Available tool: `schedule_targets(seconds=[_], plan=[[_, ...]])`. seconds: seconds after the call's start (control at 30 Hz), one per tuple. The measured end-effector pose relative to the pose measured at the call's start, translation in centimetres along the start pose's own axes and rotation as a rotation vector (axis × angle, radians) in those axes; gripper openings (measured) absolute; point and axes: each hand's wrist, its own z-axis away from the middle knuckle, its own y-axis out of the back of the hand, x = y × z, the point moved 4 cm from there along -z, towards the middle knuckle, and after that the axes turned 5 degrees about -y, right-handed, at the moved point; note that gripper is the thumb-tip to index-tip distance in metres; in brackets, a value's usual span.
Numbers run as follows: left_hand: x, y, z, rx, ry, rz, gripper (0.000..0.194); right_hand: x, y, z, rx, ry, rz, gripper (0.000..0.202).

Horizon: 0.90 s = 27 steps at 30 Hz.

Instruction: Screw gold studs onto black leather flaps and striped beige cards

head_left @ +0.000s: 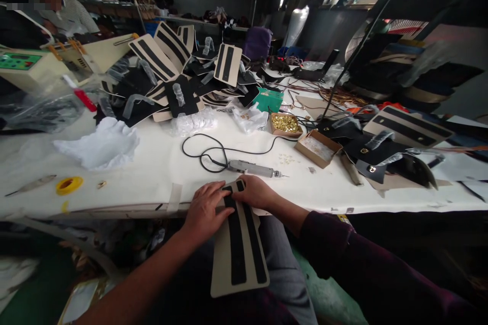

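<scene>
A beige card with two black strips (238, 259) lies across my lap, its top end resting on the white table's near edge (152, 198). My left hand (206, 210) presses on the card's upper left, fingers over a black strip. The card's top right end is gripped by my right hand (254, 192). Just beyond my hands lies a grey corded electric screwdriver (251, 167), tip pointing right.
A pile of similar beige-and-black cards and black pieces (179, 76) covers the far table. Two small boxes of brass and pale hardware (285, 124) (318, 147) sit right of centre. White crumpled wrap (101, 144) and yellow tape roll (69, 184) lie left. Another person sits far left.
</scene>
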Motion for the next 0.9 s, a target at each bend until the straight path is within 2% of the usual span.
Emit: schedule_targets(seconds=[0.3, 0.5, 0.77, 0.9], plan=[[-0.3, -0.1, -0.2, 0.003, 0.028, 0.017, 0.041, -0.4, 0.1, 0.0, -0.006, -0.025, 0.011, 0.021], [-0.2, 0.1, -0.4, -0.003, 0.035, 0.03, 0.025, -0.3, 0.1, -0.1, 0.004, -0.023, 0.011, 0.019], [-0.4, 0.2, -1.0, 0.064, 0.158, 0.14, 0.02, 0.2, 0.0, 0.0, 0.011, -0.039, 0.008, 0.025], [-0.8, -0.1, -1.1, 0.079, 0.175, 0.165, 0.015, 0.3, -0.1, 0.0, 0.01, -0.048, 0.007, 0.03]])
